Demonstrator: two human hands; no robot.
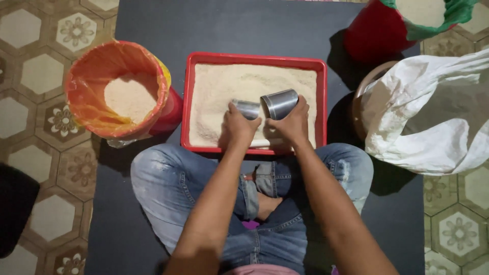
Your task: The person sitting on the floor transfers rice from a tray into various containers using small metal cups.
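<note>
A red rectangular tray (254,59) filled with pale grain lies on a dark mat in front of my crossed legs. My left hand (237,127) grips a small steel cup (248,108) that is tipped low into the grain near the tray's front. My right hand (292,124) holds a second steel cup (279,103), tilted with its mouth toward the left, right beside the first cup. Both hands rest over the tray's near edge.
An orange plastic-lined bucket (84,97) holding some pale grain stands left of the tray. A red bucket with a green liner (374,30) sits at the back right. A white sack (428,112) in a round container is at the right. Patterned floor tiles surround the mat.
</note>
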